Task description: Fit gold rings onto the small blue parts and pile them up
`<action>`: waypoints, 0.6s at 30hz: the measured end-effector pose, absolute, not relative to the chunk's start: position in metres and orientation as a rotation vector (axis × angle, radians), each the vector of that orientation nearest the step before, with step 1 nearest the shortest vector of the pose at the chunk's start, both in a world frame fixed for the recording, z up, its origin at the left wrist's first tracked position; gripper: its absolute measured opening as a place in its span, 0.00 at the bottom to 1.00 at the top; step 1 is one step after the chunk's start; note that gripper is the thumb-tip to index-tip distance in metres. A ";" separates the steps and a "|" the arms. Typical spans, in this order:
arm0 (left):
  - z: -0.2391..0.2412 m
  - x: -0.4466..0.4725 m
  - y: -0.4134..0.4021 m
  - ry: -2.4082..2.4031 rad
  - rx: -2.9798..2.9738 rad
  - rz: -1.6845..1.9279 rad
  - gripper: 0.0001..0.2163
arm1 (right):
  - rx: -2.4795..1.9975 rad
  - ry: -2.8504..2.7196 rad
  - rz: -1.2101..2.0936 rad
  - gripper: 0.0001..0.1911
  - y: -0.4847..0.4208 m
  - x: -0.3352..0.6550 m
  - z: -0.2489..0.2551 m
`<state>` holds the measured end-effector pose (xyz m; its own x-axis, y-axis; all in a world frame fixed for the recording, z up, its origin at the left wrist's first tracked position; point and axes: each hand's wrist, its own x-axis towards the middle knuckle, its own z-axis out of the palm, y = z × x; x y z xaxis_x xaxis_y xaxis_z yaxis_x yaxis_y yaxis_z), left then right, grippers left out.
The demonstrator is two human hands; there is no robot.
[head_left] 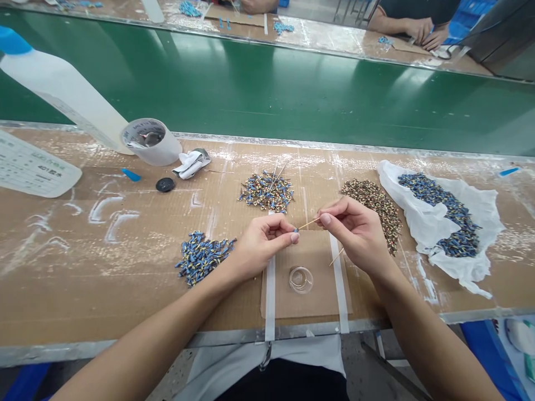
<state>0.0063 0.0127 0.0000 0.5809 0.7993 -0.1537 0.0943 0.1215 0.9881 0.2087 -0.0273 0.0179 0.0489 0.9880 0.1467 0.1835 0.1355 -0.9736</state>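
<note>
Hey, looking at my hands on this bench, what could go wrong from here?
The blue piece is tiny and only pinched in the left hand's fingertips, so it might slip as the right hand's stick works at it.
The clear cup sits between the forearms and could get knocked.
The left forearm passes close by a blue pile and might scatter it.

The person's left hand [264, 245] and right hand [355, 231] are bare, as are both forearms [163, 328]. Pale grey cloth [223, 365] shows at the lap, around a black garment [288, 384]; a small dark fastener [266, 356], too small to identify, sits on the grey.
</note>
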 end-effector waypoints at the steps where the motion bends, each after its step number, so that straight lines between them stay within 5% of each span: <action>1: 0.000 0.006 0.013 0.836 1.371 0.612 0.08 | -1.259 -1.360 0.967 0.07 -0.027 0.209 0.018; 18: 0.000 0.005 0.012 0.865 1.439 0.570 0.09 | -1.221 -1.476 0.943 0.05 -0.031 0.207 0.019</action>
